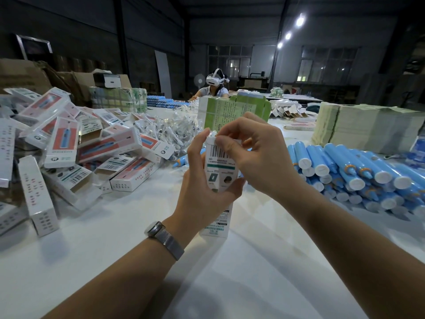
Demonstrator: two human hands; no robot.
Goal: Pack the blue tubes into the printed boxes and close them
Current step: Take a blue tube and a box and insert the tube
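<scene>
Box (218, 171) stands upright over the table (230, 272), long axis vertical, gripped mid-body by the left hand (204, 192). Right hand (253, 155) pinches its top end, apparently the closing flap; blue tubes (358, 173) lie well right.

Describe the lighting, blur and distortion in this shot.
Head view: the hall is dim, with ceiling lamps flaring top right; the white table carries soft shadows of the arms; wide-angle bending curves the edges; the pile of boxes at left is smeared, while the held box stays readable.
</scene>
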